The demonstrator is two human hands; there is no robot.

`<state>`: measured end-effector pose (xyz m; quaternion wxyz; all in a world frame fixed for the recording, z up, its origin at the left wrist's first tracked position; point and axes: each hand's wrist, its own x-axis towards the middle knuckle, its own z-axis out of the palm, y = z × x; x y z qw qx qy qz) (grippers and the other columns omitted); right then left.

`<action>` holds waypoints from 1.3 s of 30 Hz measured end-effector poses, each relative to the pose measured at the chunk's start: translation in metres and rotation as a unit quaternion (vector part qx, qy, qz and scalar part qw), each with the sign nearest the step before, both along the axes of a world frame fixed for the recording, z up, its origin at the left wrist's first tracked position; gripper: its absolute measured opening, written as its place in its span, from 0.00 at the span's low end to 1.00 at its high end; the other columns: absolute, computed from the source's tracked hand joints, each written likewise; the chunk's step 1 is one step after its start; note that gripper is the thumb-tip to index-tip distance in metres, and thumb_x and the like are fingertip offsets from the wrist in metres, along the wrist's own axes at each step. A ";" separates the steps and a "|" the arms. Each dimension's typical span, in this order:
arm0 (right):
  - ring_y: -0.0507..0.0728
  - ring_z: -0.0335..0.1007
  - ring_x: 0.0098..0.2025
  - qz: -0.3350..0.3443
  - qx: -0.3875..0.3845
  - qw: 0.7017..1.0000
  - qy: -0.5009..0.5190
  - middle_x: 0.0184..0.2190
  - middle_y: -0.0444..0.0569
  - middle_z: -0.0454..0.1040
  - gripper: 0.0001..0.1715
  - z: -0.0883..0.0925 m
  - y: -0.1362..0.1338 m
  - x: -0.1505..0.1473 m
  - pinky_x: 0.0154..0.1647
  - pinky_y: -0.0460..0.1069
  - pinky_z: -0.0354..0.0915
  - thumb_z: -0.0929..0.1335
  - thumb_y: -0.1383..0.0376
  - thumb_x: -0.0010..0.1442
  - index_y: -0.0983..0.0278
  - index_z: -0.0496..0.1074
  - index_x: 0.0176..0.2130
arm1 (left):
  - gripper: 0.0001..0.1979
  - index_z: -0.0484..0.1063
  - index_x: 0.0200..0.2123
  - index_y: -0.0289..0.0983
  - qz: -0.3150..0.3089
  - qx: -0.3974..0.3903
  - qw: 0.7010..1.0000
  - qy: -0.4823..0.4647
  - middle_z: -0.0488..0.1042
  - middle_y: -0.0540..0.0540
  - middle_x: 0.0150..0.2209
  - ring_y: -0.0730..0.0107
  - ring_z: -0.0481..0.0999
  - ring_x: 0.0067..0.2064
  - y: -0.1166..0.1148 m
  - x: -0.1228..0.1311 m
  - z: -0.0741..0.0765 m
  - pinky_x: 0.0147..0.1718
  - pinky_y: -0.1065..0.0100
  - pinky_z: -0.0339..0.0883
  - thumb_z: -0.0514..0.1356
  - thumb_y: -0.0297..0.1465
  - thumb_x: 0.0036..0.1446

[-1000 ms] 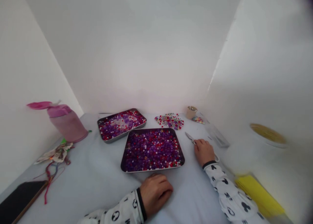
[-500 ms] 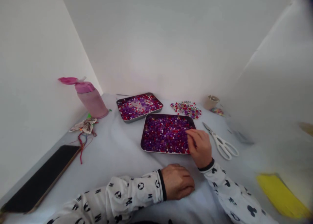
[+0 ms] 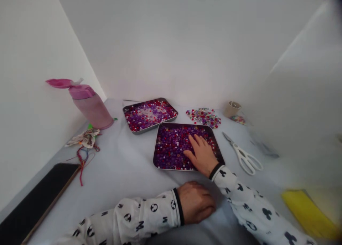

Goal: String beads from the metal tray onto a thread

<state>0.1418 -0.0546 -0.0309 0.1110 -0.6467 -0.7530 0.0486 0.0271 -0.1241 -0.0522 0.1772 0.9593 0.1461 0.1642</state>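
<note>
Head view: right grip (image 3: 204, 155) splays over glossy beads (image 3: 172, 150) in shallow tray (image 3: 175, 169); left grip (image 3: 196, 203) curls closed.

Two hands (image 3: 196, 203) (image 3: 203, 156) can be counted; two trays (image 3: 173, 169) (image 3: 145, 129) and one loose heap of beads (image 3: 204, 117) are seen, though the beads are too small and many to be numbered; one bottle (image 3: 92, 109), one cup (image 3: 231, 109), one pair of scissors (image 3: 242, 153), one dark slab (image 3: 40, 202) and one yellow sheet (image 3: 308, 213) are also counted.
</note>
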 end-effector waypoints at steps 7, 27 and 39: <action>0.66 0.39 0.63 0.084 -0.035 0.993 0.071 0.62 0.58 0.50 0.37 0.010 -0.008 -0.048 0.57 0.61 0.49 0.62 0.54 0.58 0.65 0.50 0.62 | 0.07 0.70 0.36 0.38 0.043 -0.019 0.998 -0.038 0.76 0.48 0.40 0.67 0.73 0.42 -0.004 -0.002 -0.001 0.40 0.69 0.64 0.54 0.31 0.54; 0.54 0.62 0.43 0.267 0.004 0.961 0.075 0.40 0.46 0.70 0.07 0.026 0.008 -0.006 0.49 0.50 0.57 0.67 0.71 0.55 0.63 0.72 0.35 | 0.04 0.68 0.28 0.39 0.024 -0.055 0.998 -0.001 0.72 0.52 0.28 0.72 0.71 0.33 -0.001 -0.001 0.001 0.32 0.71 0.59 0.55 0.30 0.54; 0.55 0.64 0.43 -0.002 0.004 0.999 0.037 0.39 0.53 0.70 0.13 0.021 0.076 0.052 0.46 0.48 0.57 0.61 0.68 0.59 0.68 0.71 0.43 | 0.04 0.68 0.30 0.40 0.014 -0.059 0.998 -0.012 0.72 0.52 0.29 0.72 0.69 0.33 0.001 -0.001 -0.002 0.34 0.70 0.58 0.54 0.31 0.55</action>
